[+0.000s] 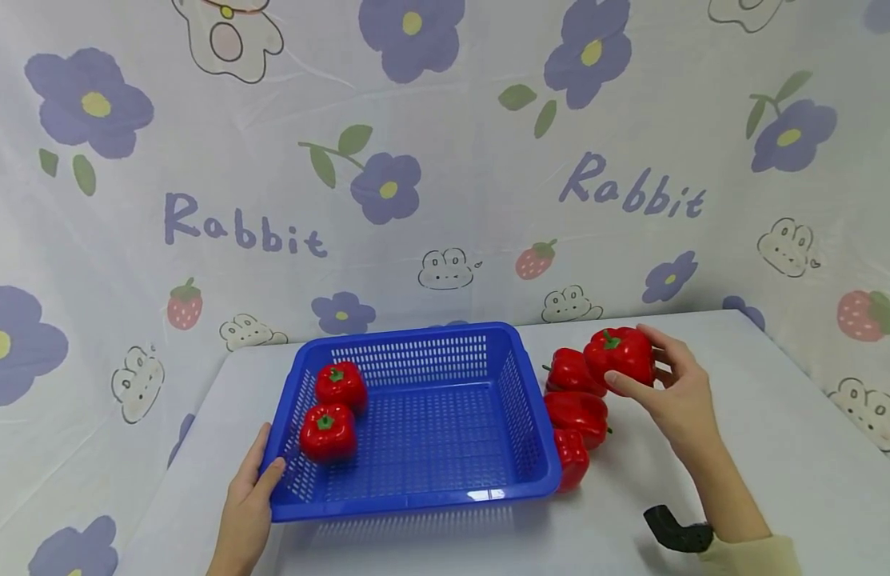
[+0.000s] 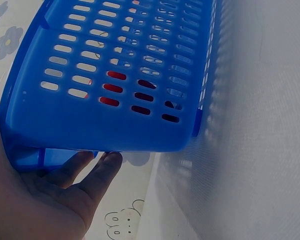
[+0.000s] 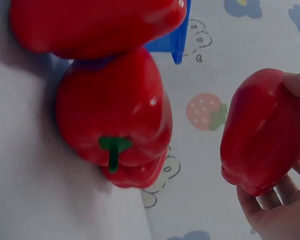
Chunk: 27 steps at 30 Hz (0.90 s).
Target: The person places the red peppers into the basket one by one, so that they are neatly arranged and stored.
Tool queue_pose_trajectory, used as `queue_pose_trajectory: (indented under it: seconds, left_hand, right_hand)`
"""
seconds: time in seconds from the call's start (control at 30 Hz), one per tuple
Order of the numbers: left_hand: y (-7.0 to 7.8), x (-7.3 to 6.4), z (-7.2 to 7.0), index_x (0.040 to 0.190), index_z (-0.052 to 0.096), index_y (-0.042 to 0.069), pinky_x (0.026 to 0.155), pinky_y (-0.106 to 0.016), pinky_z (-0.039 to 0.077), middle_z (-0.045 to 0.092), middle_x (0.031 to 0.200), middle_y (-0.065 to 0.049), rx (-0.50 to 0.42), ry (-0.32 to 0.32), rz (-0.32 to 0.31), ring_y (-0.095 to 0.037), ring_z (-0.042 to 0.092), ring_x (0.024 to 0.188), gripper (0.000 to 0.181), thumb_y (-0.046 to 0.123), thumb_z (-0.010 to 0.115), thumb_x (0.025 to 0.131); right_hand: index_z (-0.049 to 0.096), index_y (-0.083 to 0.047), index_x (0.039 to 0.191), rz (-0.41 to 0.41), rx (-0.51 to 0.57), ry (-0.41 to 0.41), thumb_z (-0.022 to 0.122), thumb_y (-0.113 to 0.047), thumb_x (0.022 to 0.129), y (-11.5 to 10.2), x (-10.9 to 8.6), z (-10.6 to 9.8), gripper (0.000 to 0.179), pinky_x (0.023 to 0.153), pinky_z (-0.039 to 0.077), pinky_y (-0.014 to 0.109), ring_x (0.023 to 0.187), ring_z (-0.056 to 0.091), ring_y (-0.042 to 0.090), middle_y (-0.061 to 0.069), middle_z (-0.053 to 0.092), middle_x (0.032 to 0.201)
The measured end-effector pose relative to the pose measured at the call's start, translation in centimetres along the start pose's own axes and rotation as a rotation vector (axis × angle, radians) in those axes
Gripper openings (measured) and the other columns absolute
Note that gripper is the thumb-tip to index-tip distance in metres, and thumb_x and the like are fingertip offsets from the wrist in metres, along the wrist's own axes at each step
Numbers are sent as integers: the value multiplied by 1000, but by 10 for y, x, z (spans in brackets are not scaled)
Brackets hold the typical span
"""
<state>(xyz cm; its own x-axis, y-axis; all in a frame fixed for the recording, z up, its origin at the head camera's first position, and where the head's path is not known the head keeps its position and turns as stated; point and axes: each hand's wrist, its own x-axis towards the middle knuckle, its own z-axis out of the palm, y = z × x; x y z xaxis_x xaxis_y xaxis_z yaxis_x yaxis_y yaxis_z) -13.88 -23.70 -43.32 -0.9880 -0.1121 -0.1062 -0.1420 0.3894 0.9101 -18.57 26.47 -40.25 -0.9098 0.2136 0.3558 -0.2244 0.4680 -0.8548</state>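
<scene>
With thumb over the rim and fingers outside, my left hand point(image 1: 245, 512) point(image 2: 55, 200) grips the left side of a blue slotted plastic basket point(image 1: 416, 501) point(image 2: 125, 134). Inside that basket, along its left wall, are two red bell peppers, one farther back point(image 1: 341, 386) and one nearer point(image 1: 328, 434). My right hand point(image 1: 685, 396) point(image 3: 285, 212) holds another red bell pepper point(image 1: 620, 357) point(image 3: 267, 132) between thumb and fingers, to the right of the basket. In the right wrist view this pepper appears raised, apart from the others.
Three more red peppers line the basket's right side: a back one point(image 1: 568, 370), a middle one point(image 1: 577, 418) and a front one point(image 1: 571, 460). A black device point(image 1: 678, 530) sits by the right wrist. Behind the white table point(image 1: 761, 448) hangs a printed cloth point(image 1: 480, 216).
</scene>
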Motion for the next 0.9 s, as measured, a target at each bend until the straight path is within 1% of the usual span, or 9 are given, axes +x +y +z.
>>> queue_pose_trajectory:
  seconds: [0.17, 0.4, 0.67, 0.9]
  left_hand:
    - [0, -2, -1, 159, 4, 11, 111, -57, 17, 6, 163, -12, -5, 5, 0, -39, 9, 146, 63, 26, 37, 107]
    - [0, -1, -2, 159, 3, 12, 112, -57, 17, 5, 163, -11, -12, 5, -3, -37, 8, 147, 64, 28, 37, 107]
    - [1, -1, -1, 159, 2, 13, 112, -56, 17, 5, 164, -9, -6, 0, -4, -37, 7, 147, 64, 29, 37, 107]
    - [1, -1, -1, 159, 2, 13, 112, -56, 17, 5, 164, -9, -13, 0, -5, -37, 7, 147, 64, 28, 37, 107]
  right_hand:
    - [43, -18, 149, -35, 26, -8, 80, -20, 84, -12, -4, 4, 75, 79, 49, 13, 118, 47, 27, 10, 48, 139]
    - [46, -16, 147, -79, 89, -41, 80, -14, 84, -28, -7, 11, 72, 81, 50, 15, 117, 48, 19, 4, 51, 136]
    - [47, -17, 146, -111, 113, -68, 81, -12, 82, -39, -13, 22, 73, 84, 50, 16, 120, 49, 20, 1, 52, 135]
    - [48, -19, 144, -130, 163, -125, 83, -10, 80, -51, -22, 32, 73, 84, 52, 21, 121, 50, 20, -3, 51, 135]
